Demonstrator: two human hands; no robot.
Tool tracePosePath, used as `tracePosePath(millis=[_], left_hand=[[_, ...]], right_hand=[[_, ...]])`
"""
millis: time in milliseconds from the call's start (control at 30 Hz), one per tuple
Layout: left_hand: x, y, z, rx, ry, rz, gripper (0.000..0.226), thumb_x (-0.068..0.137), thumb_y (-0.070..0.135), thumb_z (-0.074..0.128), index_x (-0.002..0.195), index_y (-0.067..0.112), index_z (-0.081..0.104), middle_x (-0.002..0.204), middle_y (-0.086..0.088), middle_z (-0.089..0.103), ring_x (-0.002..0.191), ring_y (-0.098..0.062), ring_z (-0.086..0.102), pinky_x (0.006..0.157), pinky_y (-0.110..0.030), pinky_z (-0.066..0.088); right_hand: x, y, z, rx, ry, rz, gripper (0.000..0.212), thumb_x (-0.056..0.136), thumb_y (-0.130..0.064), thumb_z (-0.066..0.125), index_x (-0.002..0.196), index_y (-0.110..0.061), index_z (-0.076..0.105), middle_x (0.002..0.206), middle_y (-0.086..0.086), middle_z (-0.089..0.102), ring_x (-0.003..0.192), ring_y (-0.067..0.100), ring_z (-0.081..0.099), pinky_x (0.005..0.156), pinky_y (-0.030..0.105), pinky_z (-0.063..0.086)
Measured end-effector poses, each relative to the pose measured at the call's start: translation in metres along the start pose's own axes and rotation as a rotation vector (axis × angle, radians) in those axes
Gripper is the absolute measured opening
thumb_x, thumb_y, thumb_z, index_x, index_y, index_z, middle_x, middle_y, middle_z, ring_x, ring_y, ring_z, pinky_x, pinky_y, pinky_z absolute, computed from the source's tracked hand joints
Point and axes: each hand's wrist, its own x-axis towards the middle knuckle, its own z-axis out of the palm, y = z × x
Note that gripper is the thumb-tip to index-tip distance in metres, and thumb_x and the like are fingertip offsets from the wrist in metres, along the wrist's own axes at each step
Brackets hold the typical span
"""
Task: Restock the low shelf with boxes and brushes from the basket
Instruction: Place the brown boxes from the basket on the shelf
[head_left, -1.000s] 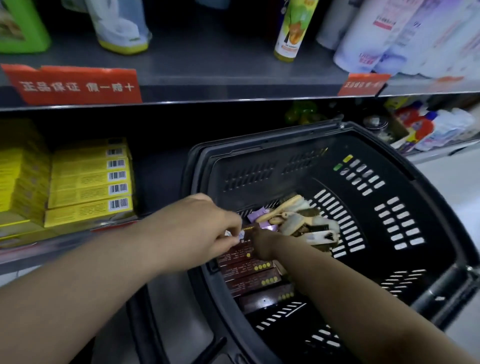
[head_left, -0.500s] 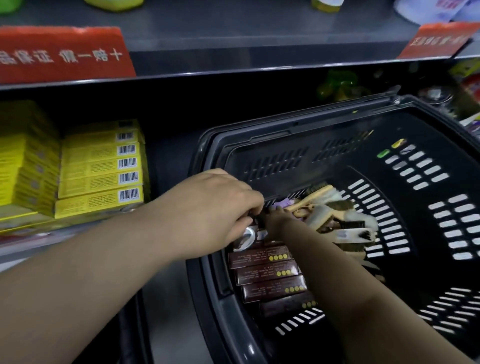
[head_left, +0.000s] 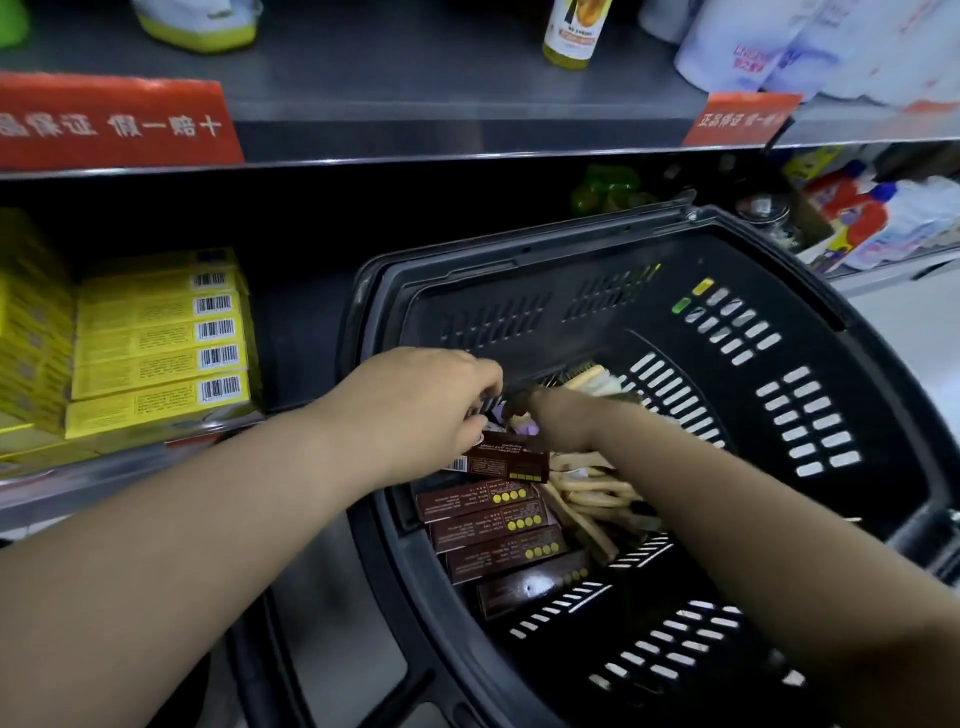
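A black plastic basket (head_left: 519, 249) stands tilted in front of the low shelf (head_left: 291, 332). Several brown boxes (head_left: 488, 525) lie stacked along its left inner wall, with wooden brushes (head_left: 587, 488) heaped beside them. My left hand (head_left: 431, 405) reaches over the rim and pinches the topmost brown box (head_left: 511, 461), which sits raised and askew above the stack. My right hand (head_left: 550, 415) is deep in the basket just beyond that box, near small purple items (head_left: 525, 427); its fingers are hidden.
Yellow barcoded boxes (head_left: 156, 343) are stacked on the low shelf's left part. An upper shelf (head_left: 415, 93) with red price tags and bottles overhangs it. Bottles (head_left: 878, 218) fill the low shelf at the far right. Pale floor shows at right.
The top brown box has come up off the stack under my left hand. Both hands stayed at the basket's far left corner while the view shifted slightly.
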Motion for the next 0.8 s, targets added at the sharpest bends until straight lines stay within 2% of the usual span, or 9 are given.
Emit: tracePosePath(millis=[100, 200, 333, 400, 467, 533, 600, 700, 800], left_hand=[[-0.003, -0.001, 0.006, 0.057, 0.016, 0.058, 0.025, 0.094, 0.036, 0.044, 0.117, 0.032, 0.052, 0.107, 0.014, 0.061, 0.097, -0.011, 0.057, 0.081, -0.022, 0.034], [-0.006, -0.003, 0.008, 0.090, 0.031, 0.071, 0.024, 0.094, 0.036, 0.040, 0.114, 0.032, 0.054, 0.104, 0.014, 0.062, 0.096, -0.012, 0.057, 0.077, -0.022, 0.026], [-0.007, -0.005, 0.009, 0.090, 0.030, 0.074, 0.023, 0.094, 0.037, 0.040, 0.111, 0.030, 0.054, 0.101, 0.013, 0.062, 0.093, -0.013, 0.056, 0.082, -0.023, 0.030], [-0.006, -0.005, 0.009, 0.088, 0.020, 0.058, 0.026, 0.094, 0.038, 0.041, 0.117, 0.030, 0.051, 0.107, 0.013, 0.061, 0.099, -0.013, 0.056, 0.089, -0.025, 0.034], [-0.004, -0.004, 0.009, 0.092, 0.020, 0.032, 0.040, 0.094, 0.038, 0.045, 0.132, 0.028, 0.040, 0.127, 0.009, 0.053, 0.112, -0.014, 0.053, 0.096, -0.027, 0.036], [-0.001, -0.001, 0.008, 0.029, 0.057, -0.003, 0.065, 0.092, 0.038, 0.051, 0.145, 0.022, 0.018, 0.148, 0.003, 0.029, 0.128, -0.015, 0.042, 0.103, -0.026, 0.034], [0.002, 0.003, 0.004, -0.135, 0.095, -0.071, 0.080, 0.089, 0.041, 0.055, 0.149, 0.023, 0.004, 0.154, 0.004, 0.013, 0.136, -0.015, 0.030, 0.104, -0.022, 0.026], [0.011, 0.007, 0.000, -0.387, 0.037, -0.201, 0.086, 0.086, 0.047, 0.057, 0.149, 0.023, 0.003, 0.151, 0.002, 0.027, 0.130, -0.011, 0.038, 0.095, -0.020, 0.030], [0.014, 0.008, -0.002, -0.420, -0.006, -0.270, 0.080, 0.086, 0.049, 0.054, 0.147, 0.022, 0.009, 0.141, 0.004, 0.042, 0.115, -0.011, 0.050, 0.086, -0.022, 0.039]], right_hand=[[0.018, 0.001, 0.035, -0.071, -0.125, 0.063, 0.071, 0.087, -0.023, 0.061, 0.147, -0.013, 0.024, 0.147, 0.015, 0.036, 0.129, 0.031, 0.042, 0.104, 0.037, 0.039], [0.031, 0.000, 0.066, -0.185, -0.204, 0.151, 0.086, 0.086, -0.023, 0.065, 0.150, -0.012, 0.009, 0.150, 0.019, 0.029, 0.136, 0.034, 0.033, 0.108, 0.041, 0.031], [0.039, 0.007, 0.071, -0.179, -0.033, 0.175, 0.055, 0.093, -0.021, 0.051, 0.142, -0.015, 0.029, 0.136, 0.013, 0.049, 0.121, 0.029, 0.050, 0.095, 0.036, 0.042], [0.033, 0.019, 0.045, 0.087, -0.056, 0.154, 0.052, 0.084, -0.020, 0.065, 0.131, -0.016, 0.044, 0.122, 0.009, 0.059, 0.109, 0.026, 0.058, 0.089, 0.032, 0.046], [0.017, 0.031, 0.009, 0.428, -0.105, 0.104, 0.047, 0.075, -0.013, 0.074, 0.117, -0.016, 0.053, 0.112, 0.007, 0.064, 0.101, 0.025, 0.063, 0.087, 0.035, 0.052], [-0.007, 0.039, -0.030, 0.636, -0.087, -0.005, 0.036, 0.073, -0.011, 0.074, 0.103, -0.019, 0.058, 0.104, 0.005, 0.068, 0.098, 0.024, 0.065, 0.085, 0.037, 0.053], [-0.030, 0.040, -0.061, 0.793, -0.027, -0.131, 0.028, 0.073, -0.017, 0.076, 0.096, -0.022, 0.060, 0.098, 0.000, 0.071, 0.095, 0.019, 0.068, 0.083, 0.031, 0.053], [-0.053, 0.035, -0.087, 1.070, 0.060, -0.252, 0.025, 0.072, -0.016, 0.071, 0.094, -0.016, 0.061, 0.091, 0.002, 0.073, 0.089, 0.019, 0.070, 0.075, 0.026, 0.057], [-0.063, 0.027, -0.093, 1.153, 0.065, -0.343, 0.026, 0.071, -0.016, 0.071, 0.095, -0.013, 0.061, 0.088, 0.003, 0.073, 0.086, 0.016, 0.069, 0.071, 0.023, 0.056]])
